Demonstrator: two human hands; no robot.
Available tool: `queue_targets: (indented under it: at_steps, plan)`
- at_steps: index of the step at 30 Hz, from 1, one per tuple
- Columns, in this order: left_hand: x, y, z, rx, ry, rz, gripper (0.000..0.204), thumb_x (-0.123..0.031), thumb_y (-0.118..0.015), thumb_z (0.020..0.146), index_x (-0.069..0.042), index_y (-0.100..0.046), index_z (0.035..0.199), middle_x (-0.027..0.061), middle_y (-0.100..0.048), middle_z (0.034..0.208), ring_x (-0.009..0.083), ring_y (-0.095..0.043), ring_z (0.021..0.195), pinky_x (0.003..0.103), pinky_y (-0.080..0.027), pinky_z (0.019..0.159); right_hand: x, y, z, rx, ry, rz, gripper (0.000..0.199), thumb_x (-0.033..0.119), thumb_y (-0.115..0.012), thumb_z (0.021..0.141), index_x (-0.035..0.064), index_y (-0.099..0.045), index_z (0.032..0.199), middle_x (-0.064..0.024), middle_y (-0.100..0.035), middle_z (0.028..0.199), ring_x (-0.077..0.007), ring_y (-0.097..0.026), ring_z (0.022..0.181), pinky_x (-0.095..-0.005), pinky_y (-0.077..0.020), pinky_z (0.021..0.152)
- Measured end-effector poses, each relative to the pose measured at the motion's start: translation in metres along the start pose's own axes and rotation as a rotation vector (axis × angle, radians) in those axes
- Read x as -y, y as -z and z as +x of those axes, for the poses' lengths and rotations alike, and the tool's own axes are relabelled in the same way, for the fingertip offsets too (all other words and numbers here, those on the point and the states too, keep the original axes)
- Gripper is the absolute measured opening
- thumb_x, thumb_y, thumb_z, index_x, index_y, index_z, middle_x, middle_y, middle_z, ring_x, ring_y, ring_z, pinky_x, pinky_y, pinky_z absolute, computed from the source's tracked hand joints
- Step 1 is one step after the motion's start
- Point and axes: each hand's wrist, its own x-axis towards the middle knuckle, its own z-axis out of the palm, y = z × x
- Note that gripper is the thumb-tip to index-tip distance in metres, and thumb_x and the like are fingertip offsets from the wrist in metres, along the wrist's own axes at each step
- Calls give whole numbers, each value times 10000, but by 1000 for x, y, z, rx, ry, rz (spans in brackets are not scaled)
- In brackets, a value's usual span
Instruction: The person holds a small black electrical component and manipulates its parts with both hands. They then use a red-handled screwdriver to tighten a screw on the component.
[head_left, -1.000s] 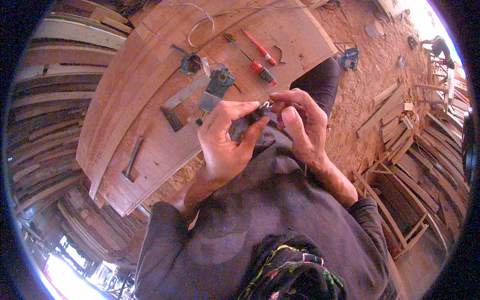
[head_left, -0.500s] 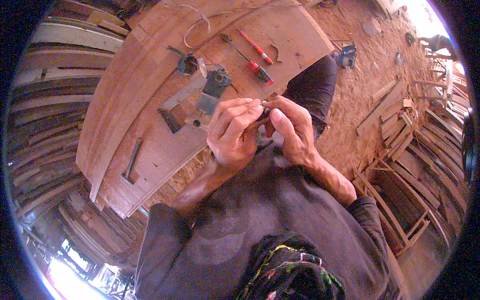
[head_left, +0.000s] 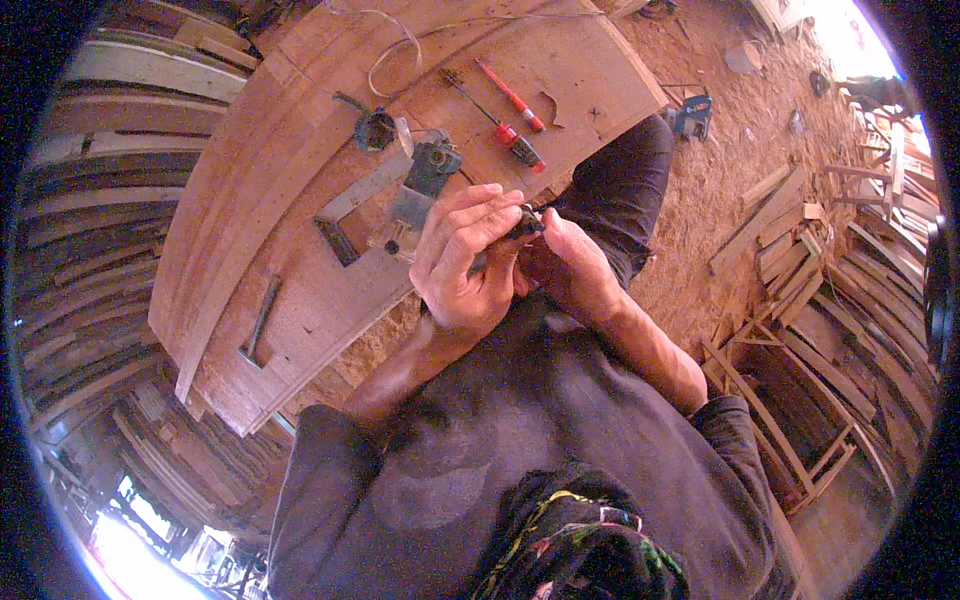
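Close in front of my chest, both hands meet over a small dark part point(head_left: 530, 222) whose kind I cannot make out. My left hand point(head_left: 465, 262) pinches it between thumb and fingertips, the other fingers stretched along. From the other side my right hand point(head_left: 578, 262) presses its thumb to the part; its fingers are curled and mostly hidden. Just beyond my left hand lies a dark power tool body point(head_left: 432, 165) with a clear base. A screwdriver point(head_left: 520, 150) with a red and black handle rests past my fingertips, beside a slim red tool point(head_left: 512, 97).
The wooden work board point(head_left: 330, 290) bears a square point(head_left: 345, 240), a hammer point(head_left: 262, 325), a round dark part point(head_left: 375, 130) and a loose cable point(head_left: 415, 50). Stacked planks point(head_left: 130, 150) line the left. Rightward are a blue box point(head_left: 692, 117), scrap wood point(head_left: 790, 245) and a wooden frame point(head_left: 790, 400).
My right hand has turned and its fingers have curled in below the part. My left fingers have straightened somewhat, leaving the dark part more visible. The tools on the board stay put.
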Motion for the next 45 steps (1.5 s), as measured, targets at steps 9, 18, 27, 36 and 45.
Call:
queue_targets:
  at_steps: [9, 18, 27, 36, 45]
  plan:
    - [-6, 4, 4, 26, -25, 95, 230, -19, -749, 818, -58, -698, 1039, 83, -738, 1075, 294, -674, 995, 384, -544, 871, -2, -1, 1, 2, 29, -53, 506, 422, -495, 1051, -25, -542, 1283, -72, -638, 1160, -168, -615, 1036, -327, -508, 884]
    - [-5, 5, 8, 28, -71, 117, 227, 20, -733, 803, -47, -693, 1016, 84, -729, 1032, 293, -674, 963, 380, -547, 850, 13, -22, -2, -263, 148, -606, 502, 425, -540, 1019, -25, -574, 1238, -83, -651, 1104, -158, -606, 1009, -308, -490, 872]
    - [-1, -1, 4, 5, -126, 84, 242, 57, -719, 769, -29, -689, 994, 92, -717, 1005, 300, -678, 942, 390, -565, 797, 15, -16, 4, -324, 451, -1166, 439, 327, -484, 988, -81, -613, 1086, -237, -630, 929, -419, -628, 826, -422, -513, 755]
    - [6, -7, 3, -45, -86, 34, 256, 43, -747, 763, -19, -690, 1005, 99, -721, 1007, 306, -676, 951, 392, -567, 822, 8, -10, 5, -299, 300, -843, 783, 596, -268, 1039, -88, -561, 1283, -149, -675, 1103, -215, -634, 955, -334, -506, 835]
    - [8, -3, 5, -32, -69, 8, 287, 68, -753, 747, -16, -686, 1013, 109, -723, 1028, 308, -675, 969, 387, -567, 833, 14, -8, 5, -262, 15, -568, 761, 593, -275, 1062, -59, -540, 1352, -100, -673, 1146, -153, -618, 1001, -298, -502, 867]
